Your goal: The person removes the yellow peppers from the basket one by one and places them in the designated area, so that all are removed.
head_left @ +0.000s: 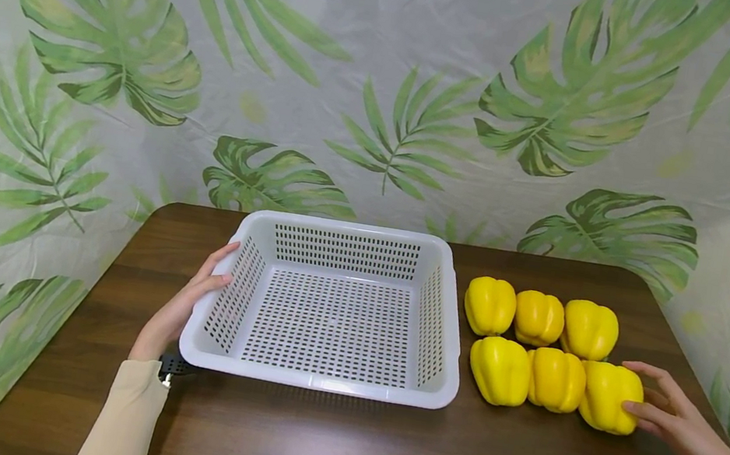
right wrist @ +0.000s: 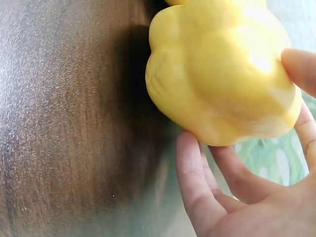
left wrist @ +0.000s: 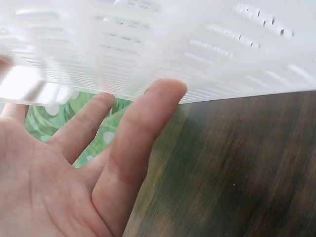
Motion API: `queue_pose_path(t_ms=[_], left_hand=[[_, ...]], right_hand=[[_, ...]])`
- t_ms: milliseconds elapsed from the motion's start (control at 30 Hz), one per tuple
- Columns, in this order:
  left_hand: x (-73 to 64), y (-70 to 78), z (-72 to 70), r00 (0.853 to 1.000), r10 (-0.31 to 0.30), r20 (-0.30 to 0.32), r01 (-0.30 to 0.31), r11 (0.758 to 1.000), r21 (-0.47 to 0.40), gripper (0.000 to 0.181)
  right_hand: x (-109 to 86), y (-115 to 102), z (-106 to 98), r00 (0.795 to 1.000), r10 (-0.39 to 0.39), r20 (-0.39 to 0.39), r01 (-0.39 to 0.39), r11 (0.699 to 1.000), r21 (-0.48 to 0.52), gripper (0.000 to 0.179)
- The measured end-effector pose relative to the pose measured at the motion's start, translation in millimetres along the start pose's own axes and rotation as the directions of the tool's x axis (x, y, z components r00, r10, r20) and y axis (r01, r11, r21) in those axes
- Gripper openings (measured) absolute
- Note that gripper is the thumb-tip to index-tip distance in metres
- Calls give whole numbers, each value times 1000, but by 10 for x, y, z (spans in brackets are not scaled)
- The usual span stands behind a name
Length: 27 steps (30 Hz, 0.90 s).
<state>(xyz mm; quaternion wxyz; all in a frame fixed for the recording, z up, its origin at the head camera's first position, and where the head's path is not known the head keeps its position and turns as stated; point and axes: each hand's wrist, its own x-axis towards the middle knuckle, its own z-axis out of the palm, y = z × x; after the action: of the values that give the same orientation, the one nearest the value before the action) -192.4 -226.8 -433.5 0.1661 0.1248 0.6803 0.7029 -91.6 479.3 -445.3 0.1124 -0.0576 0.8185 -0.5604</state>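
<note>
A white perforated plastic basket (head_left: 331, 325) stands on the table left of the peppers, with nothing in it. At its left side, my left hand (head_left: 184, 303) touches the outer wall near the rim. Its fingers (left wrist: 133, 133) are spread and fairly straight against the slotted wall in the left wrist view. My right hand (head_left: 682, 424) holds the rightmost yellow bell pepper (head_left: 610, 398) of the near row, fingers and thumb round its right end. In the right wrist view, fingertips (right wrist: 187, 143) meet the lower side of this pepper (right wrist: 222, 74).
Beside the held pepper are two more yellow bell peppers (head_left: 555, 379) in the near row. Behind them sits a row of three peppers (head_left: 539, 318). All are on a dark wooden table (head_left: 318, 448), backed by a leaf-patterned cloth (head_left: 432, 17).
</note>
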Motion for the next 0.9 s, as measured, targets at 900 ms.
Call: queue_pose_path(t_ms=[900], left_hand=[[19,103,-121,998,37,-58,-21,968,251,56]], right_hand=[[148,-205,-22,968,-228,-102,248,928,277,52]])
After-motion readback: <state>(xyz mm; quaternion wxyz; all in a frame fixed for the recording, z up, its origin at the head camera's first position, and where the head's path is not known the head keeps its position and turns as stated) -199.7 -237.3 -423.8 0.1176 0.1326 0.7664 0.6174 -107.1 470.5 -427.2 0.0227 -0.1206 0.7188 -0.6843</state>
